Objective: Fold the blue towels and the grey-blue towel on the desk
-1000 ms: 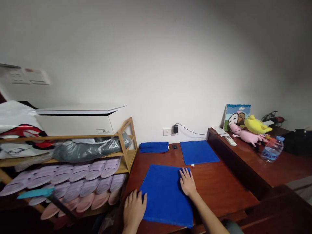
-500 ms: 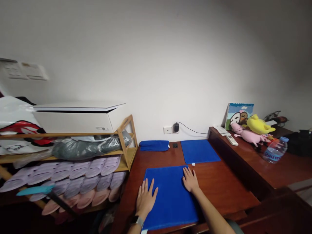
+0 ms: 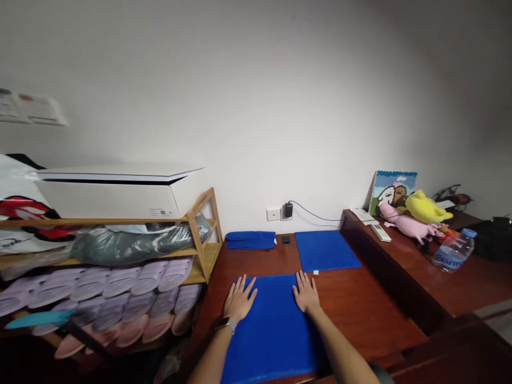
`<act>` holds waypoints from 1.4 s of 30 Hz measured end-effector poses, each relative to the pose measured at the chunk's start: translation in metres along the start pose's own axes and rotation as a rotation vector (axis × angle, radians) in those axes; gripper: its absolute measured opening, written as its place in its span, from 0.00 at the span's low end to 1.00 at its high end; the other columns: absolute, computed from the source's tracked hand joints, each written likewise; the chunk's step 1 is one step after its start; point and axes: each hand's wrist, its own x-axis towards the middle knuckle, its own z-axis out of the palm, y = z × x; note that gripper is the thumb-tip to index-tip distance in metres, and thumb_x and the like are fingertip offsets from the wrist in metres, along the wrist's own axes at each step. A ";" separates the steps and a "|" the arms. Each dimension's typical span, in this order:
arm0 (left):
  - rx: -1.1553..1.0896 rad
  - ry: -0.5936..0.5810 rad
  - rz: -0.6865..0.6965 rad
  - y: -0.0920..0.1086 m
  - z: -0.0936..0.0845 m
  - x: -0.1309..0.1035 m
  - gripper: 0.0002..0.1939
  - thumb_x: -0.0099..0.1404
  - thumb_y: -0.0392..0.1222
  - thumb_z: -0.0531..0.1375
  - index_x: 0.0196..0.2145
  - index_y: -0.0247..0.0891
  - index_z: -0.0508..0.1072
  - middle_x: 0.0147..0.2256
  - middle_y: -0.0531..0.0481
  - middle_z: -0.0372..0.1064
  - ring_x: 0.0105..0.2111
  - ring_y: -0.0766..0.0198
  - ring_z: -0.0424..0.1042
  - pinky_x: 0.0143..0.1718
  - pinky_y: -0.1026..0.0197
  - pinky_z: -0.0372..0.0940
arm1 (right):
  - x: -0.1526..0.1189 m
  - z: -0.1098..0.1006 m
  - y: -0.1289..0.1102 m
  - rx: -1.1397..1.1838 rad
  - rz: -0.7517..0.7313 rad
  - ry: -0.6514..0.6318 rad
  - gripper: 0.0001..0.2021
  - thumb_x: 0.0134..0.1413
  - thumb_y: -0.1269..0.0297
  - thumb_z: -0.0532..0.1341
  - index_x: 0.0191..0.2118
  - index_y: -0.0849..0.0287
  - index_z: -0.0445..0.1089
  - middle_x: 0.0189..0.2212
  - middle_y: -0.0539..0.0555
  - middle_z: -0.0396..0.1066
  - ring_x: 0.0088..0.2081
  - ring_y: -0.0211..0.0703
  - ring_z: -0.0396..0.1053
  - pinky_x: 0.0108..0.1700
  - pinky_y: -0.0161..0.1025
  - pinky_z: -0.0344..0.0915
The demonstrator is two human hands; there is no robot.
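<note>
A blue cloth [image 3: 276, 330] lies spread flat on the brown wooden table in front of me. My left hand [image 3: 240, 300] rests palm down on its far left corner, fingers apart, with a watch on the wrist. Across from it, my right hand [image 3: 306, 294] lies flat on the far right corner, fingers stretched forward. Behind them, a folded blue cloth [image 3: 250, 240] sits near the wall. Another blue cloth [image 3: 328, 250] lies flat at the back right, a small white tag at its front edge.
At left stands a wooden rack [image 3: 206, 261] with slippers [image 3: 146, 277] and a white box [image 3: 112, 197]. A black charger [image 3: 288, 209] is plugged into the wall. On the raised right surface are a water bottle [image 3: 454, 253], a remote [image 3: 380, 232] and plush toys [image 3: 428, 207].
My left hand has slid forward to the cloth's far left corner. My right hand has shifted slightly left. The view has turned a little.
</note>
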 end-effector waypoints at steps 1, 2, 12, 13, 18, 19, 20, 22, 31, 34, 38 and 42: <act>-0.003 0.002 -0.014 -0.001 0.001 0.001 0.30 0.81 0.56 0.47 0.76 0.54 0.62 0.78 0.45 0.55 0.78 0.46 0.54 0.77 0.35 0.51 | 0.002 -0.002 -0.001 -0.004 0.002 -0.014 0.34 0.78 0.52 0.40 0.83 0.55 0.41 0.82 0.53 0.36 0.82 0.47 0.36 0.81 0.56 0.34; -0.004 0.006 -0.028 -0.002 0.002 0.003 0.30 0.81 0.55 0.46 0.75 0.55 0.63 0.78 0.45 0.56 0.78 0.46 0.55 0.77 0.34 0.51 | 0.004 -0.003 -0.002 -0.009 0.004 -0.028 0.34 0.78 0.53 0.40 0.83 0.56 0.41 0.82 0.53 0.36 0.82 0.47 0.36 0.81 0.56 0.34; -0.044 0.119 0.363 0.077 0.017 0.005 0.29 0.82 0.51 0.45 0.76 0.54 0.62 0.77 0.49 0.58 0.77 0.51 0.57 0.77 0.42 0.54 | 0.007 0.006 -0.008 0.005 0.017 0.045 0.34 0.78 0.55 0.41 0.82 0.61 0.43 0.82 0.55 0.38 0.82 0.48 0.36 0.81 0.54 0.38; -0.046 0.096 0.350 0.085 0.021 0.005 0.29 0.82 0.52 0.46 0.76 0.54 0.62 0.77 0.48 0.59 0.77 0.50 0.58 0.76 0.41 0.55 | 0.006 0.005 -0.008 0.008 0.015 0.047 0.34 0.78 0.55 0.41 0.82 0.61 0.44 0.82 0.55 0.38 0.82 0.48 0.36 0.81 0.54 0.38; -0.033 0.038 0.128 0.060 0.027 0.010 0.31 0.81 0.56 0.47 0.76 0.50 0.62 0.77 0.43 0.57 0.77 0.45 0.56 0.76 0.36 0.54 | 0.006 0.003 -0.008 0.011 0.026 0.037 0.34 0.78 0.54 0.40 0.82 0.59 0.43 0.82 0.53 0.37 0.82 0.48 0.36 0.81 0.53 0.37; -0.024 0.052 0.078 0.044 0.026 0.010 0.32 0.80 0.57 0.47 0.76 0.48 0.62 0.77 0.42 0.56 0.77 0.45 0.56 0.76 0.36 0.53 | 0.007 0.003 -0.007 0.009 0.032 0.034 0.34 0.78 0.54 0.40 0.82 0.59 0.43 0.82 0.52 0.37 0.82 0.48 0.35 0.81 0.53 0.37; -0.014 0.069 0.029 0.028 0.025 0.010 0.33 0.80 0.57 0.47 0.76 0.47 0.63 0.77 0.41 0.57 0.77 0.44 0.56 0.76 0.35 0.53 | 0.007 0.002 -0.006 0.009 0.035 0.031 0.34 0.78 0.54 0.40 0.83 0.59 0.43 0.82 0.52 0.37 0.82 0.48 0.35 0.81 0.53 0.37; 0.005 0.097 -0.040 0.001 0.023 0.009 0.34 0.79 0.58 0.47 0.76 0.44 0.63 0.77 0.40 0.57 0.77 0.43 0.56 0.76 0.36 0.54 | 0.009 0.002 -0.006 0.010 0.033 0.020 0.34 0.77 0.55 0.40 0.83 0.58 0.42 0.82 0.52 0.37 0.82 0.48 0.35 0.81 0.54 0.37; 0.071 0.144 -0.132 -0.022 0.026 0.000 0.37 0.79 0.59 0.46 0.76 0.39 0.62 0.76 0.34 0.59 0.77 0.43 0.58 0.76 0.37 0.53 | 0.008 0.015 -0.066 0.076 -0.228 0.038 0.34 0.78 0.54 0.41 0.82 0.60 0.46 0.81 0.54 0.40 0.82 0.48 0.38 0.82 0.52 0.36; 0.068 0.169 -0.132 -0.031 0.025 -0.003 0.36 0.79 0.61 0.45 0.75 0.42 0.64 0.76 0.37 0.60 0.76 0.43 0.59 0.76 0.37 0.54 | 0.009 0.017 -0.070 0.078 -0.222 0.022 0.35 0.78 0.51 0.42 0.82 0.59 0.47 0.81 0.54 0.44 0.82 0.49 0.41 0.81 0.52 0.40; 0.025 0.198 -0.117 -0.040 0.022 -0.003 0.35 0.78 0.61 0.45 0.74 0.45 0.67 0.74 0.39 0.64 0.75 0.42 0.61 0.75 0.35 0.56 | 0.015 0.002 -0.039 0.034 -0.047 0.005 0.34 0.78 0.54 0.40 0.82 0.61 0.44 0.81 0.56 0.40 0.82 0.47 0.39 0.81 0.53 0.39; 0.008 0.209 -0.084 -0.035 0.014 0.002 0.34 0.78 0.59 0.46 0.73 0.43 0.69 0.73 0.38 0.66 0.75 0.41 0.61 0.76 0.34 0.54 | 0.018 -0.005 -0.018 0.007 0.003 -0.018 0.34 0.79 0.54 0.38 0.82 0.61 0.40 0.82 0.55 0.37 0.82 0.45 0.35 0.81 0.51 0.37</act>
